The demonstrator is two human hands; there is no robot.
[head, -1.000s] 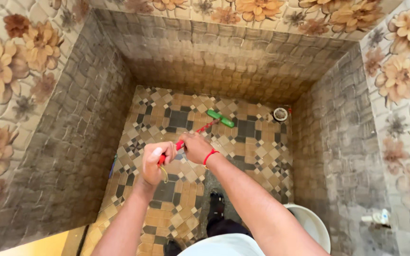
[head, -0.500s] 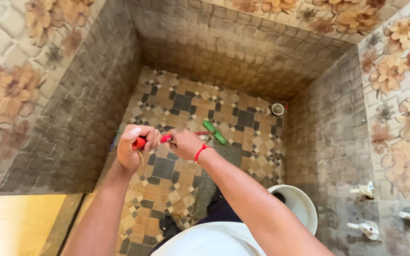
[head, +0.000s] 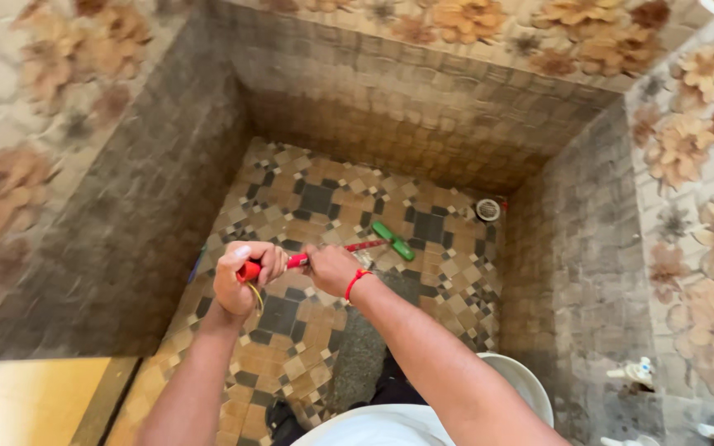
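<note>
1. Your left hand (head: 245,277) is wrapped in a closed fist around the red handle end of a long-handled brush (head: 349,249), thumb on top, fingers curled fully round it.
2. Your right hand (head: 332,268) grips the same red handle just beside the left, a little further along the shaft, fingers closed over it; a red band (head: 355,282) sits on that wrist.
3. The brush hangs out in front of you over the patterned tile floor (head: 307,198). Its long axis runs from your hands at lower left up and away to the right, ending in a green head (head: 393,240) that points toward the far right corner.
4. The green head lies crosswise to the handle, down near the floor; you cannot tell whether it touches the tiles.
5. A round drain (head: 487,210) sits in the far right corner, near the head but apart from it.
6. A white bucket rim (head: 530,384) shows beside your right forearm, against the right wall.
</note>
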